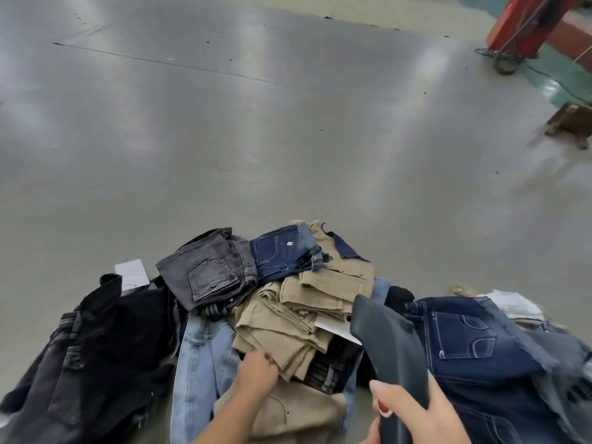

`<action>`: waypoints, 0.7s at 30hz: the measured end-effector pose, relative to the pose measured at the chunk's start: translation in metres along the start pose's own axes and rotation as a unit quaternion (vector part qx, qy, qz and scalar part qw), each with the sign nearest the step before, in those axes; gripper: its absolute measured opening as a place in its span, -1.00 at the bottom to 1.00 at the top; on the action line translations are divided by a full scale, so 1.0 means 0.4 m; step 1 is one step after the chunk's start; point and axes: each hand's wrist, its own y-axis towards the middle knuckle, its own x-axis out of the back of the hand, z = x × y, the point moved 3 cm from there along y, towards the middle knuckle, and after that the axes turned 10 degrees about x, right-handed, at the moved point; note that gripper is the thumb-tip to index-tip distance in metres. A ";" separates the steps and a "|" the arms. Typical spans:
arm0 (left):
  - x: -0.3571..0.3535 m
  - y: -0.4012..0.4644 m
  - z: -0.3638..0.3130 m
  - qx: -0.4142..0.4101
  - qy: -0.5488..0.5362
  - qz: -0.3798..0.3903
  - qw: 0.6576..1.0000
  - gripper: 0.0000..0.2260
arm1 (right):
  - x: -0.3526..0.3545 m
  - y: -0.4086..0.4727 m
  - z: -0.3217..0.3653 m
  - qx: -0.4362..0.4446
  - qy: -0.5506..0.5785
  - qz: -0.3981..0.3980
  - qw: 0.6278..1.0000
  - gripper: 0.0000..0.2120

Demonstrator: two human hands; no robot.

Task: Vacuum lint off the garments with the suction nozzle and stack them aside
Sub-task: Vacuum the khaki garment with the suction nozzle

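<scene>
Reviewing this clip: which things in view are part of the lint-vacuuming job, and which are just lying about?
Part of the job:
suction nozzle, in the right hand
folded khaki garments, pinched at the edge by the left hand
grey jeans
dark blue jeans
light blue jeans
black garments

Just lying about:
red post
wooden block
white paper

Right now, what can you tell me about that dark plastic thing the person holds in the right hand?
The suction nozzle is a dark grey, matte piece that looks like moulded plastic, narrow at the held end and flaring to a broad, flat mouth. It tilts up and to the left, its mouth hovering over the khaki trousers and a white paper slip on the heap. The right hand wraps its lower end, thumb on the near face. Whether the mouth touches the cloth cannot be told.
</scene>
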 end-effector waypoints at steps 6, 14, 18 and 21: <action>0.011 0.051 0.145 0.132 -0.143 0.006 0.981 -0.89 | -0.047 0.028 -0.035 -0.031 -0.009 0.032 0.999 -0.55; -0.017 -0.010 0.160 0.058 0.029 0.075 0.995 -0.22 | -0.060 0.035 -0.027 -0.035 -0.041 0.064 0.996 -0.58; 0.037 -0.050 0.084 -0.097 -0.031 0.188 0.977 -0.80 | -0.056 0.014 -0.007 -0.051 0.027 0.087 0.995 -0.63; 0.141 -0.085 -0.032 -0.056 -0.284 0.242 0.926 -0.91 | -0.045 0.008 0.018 -0.008 0.031 0.094 0.995 -0.65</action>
